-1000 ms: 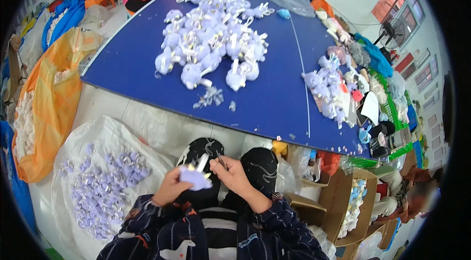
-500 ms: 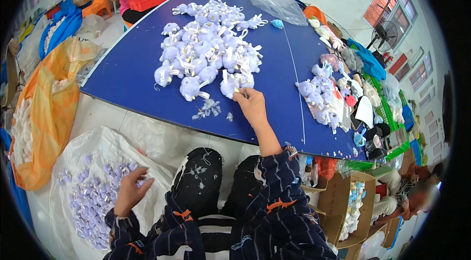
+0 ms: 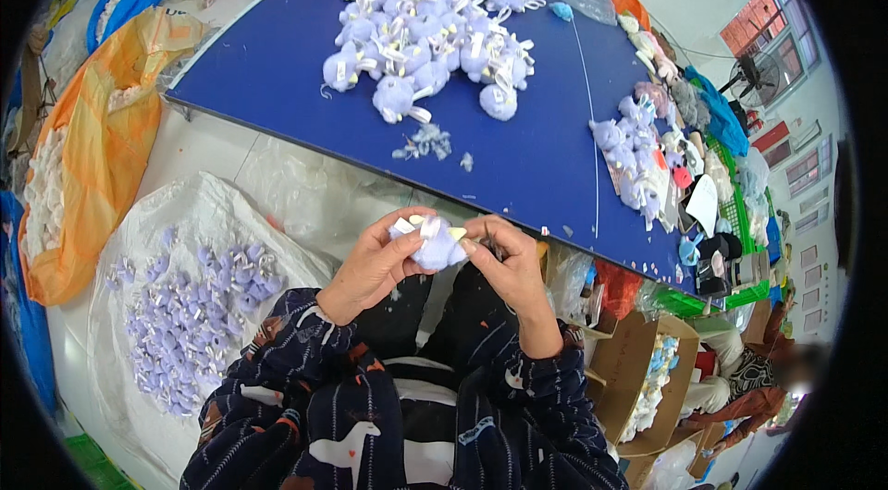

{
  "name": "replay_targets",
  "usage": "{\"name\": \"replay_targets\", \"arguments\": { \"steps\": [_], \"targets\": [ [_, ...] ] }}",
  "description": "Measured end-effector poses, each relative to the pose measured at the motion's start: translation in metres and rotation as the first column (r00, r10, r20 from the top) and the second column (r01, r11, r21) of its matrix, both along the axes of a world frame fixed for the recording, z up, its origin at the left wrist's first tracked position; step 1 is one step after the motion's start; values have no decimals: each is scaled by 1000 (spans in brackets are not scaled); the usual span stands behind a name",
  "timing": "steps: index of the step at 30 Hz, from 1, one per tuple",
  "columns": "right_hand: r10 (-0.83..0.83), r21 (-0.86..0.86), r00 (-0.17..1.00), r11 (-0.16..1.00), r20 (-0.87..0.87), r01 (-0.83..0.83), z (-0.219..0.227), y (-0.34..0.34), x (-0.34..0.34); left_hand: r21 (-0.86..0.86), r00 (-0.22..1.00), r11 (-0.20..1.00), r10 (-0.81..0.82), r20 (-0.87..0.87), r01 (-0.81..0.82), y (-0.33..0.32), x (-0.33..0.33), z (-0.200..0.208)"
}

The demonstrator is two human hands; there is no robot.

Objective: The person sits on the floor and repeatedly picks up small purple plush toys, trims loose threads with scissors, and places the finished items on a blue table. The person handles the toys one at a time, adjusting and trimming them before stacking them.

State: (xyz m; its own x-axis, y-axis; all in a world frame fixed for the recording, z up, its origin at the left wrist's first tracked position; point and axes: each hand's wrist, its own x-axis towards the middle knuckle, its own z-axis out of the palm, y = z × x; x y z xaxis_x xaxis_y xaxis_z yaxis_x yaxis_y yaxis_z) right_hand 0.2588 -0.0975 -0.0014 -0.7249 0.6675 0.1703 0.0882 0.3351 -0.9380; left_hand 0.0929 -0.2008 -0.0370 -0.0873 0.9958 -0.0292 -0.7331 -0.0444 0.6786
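Above my lap, a small lavender plush toy (image 3: 438,250) with pale yellow parts and a white loop is held between both hands. My left hand (image 3: 375,263) closes round its left side, thumb on the front. My right hand (image 3: 511,273) pinches the yellow part at its right edge; a small dark thing sits among those fingers, too indistinct to name. Beyond my hands, a pile of similar plush toys (image 3: 425,23) covers part of the blue table (image 3: 268,74). Tufts of loose stuffing (image 3: 425,141) lie on the tabletop, nearer to me.
At the left, a white sack (image 3: 106,324) lies spread with many small lavender plush pieces. An orange sack (image 3: 111,157) stands behind it. More toys (image 3: 634,153) sit at the table's right. Cardboard boxes (image 3: 638,361) and a seated person (image 3: 740,379) are at the lower right.
My right hand has brought a plush toy from the table's near side back over my lap. My left hand has risen from above the white sack and now holds it too. The view has shifted.
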Motion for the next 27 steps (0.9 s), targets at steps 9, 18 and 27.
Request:
{"name": "replay_targets", "arguments": {
  "steps": [9,18,27],
  "targets": [
    [-182,133,980,972,-87,192,-7,-36,-9,81,908,989,149,-392,-127,-25,21,-2],
    [-115,-369,969,929,-217,28,-5,-44,-2,-7,848,928,-338,408,373,-42,18,-29],
    [-198,-262,965,954,-173,148,-19,-46,-9,7,851,994,-95,517,107,-45,32,-28]
  ]
}}
